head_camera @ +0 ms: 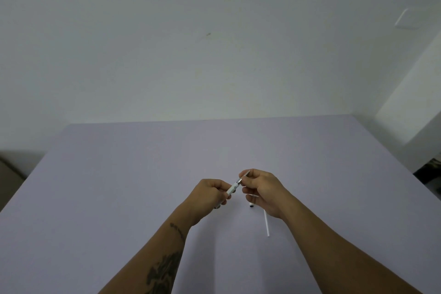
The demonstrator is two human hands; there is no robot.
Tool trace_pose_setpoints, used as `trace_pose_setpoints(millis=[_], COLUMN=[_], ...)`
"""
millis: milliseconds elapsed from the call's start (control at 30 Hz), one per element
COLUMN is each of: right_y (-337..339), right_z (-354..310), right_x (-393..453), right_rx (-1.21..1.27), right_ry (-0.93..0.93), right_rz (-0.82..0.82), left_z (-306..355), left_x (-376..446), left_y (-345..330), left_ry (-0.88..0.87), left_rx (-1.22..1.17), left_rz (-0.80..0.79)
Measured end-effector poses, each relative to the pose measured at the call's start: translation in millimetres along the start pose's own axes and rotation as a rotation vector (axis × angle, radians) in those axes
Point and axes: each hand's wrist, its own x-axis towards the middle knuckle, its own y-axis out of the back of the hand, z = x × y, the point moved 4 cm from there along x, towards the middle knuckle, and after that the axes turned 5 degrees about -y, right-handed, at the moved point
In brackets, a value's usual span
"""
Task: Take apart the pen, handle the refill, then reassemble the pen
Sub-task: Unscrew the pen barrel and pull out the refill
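Observation:
Above the lavender table (119, 186) I hold a white pen barrel (231, 190) tilted up to the right. My left hand (210, 194) is closed around its lower part. My right hand (259, 188) pinches the metal tip section (243, 178) at the barrel's upper end. A thin white refill (266, 223) lies on the table beneath my right wrist. A small white piece with a black end (251, 204) lies under my right palm, partly hidden.
A pale wall rises behind the table's far edge. A white switch plate (405, 19) is on the wall at upper right. A white pillar or cabinet (415, 102) stands at the right. Dark objects (432, 169) sit past the table's right edge.

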Motion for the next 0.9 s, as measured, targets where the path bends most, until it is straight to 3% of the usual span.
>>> trace_pose_setpoints(millis=[900], right_y=[4.7], right_z=[1.0], right_x=[-6.9], right_rx=[0.099], right_ry=[-0.025], right_rz=[0.03], left_z=[-1.7], left_x=[-1.8], left_y=[-2.3], left_ry=[0.005], left_rx=[0.026], left_rz=[0.011])
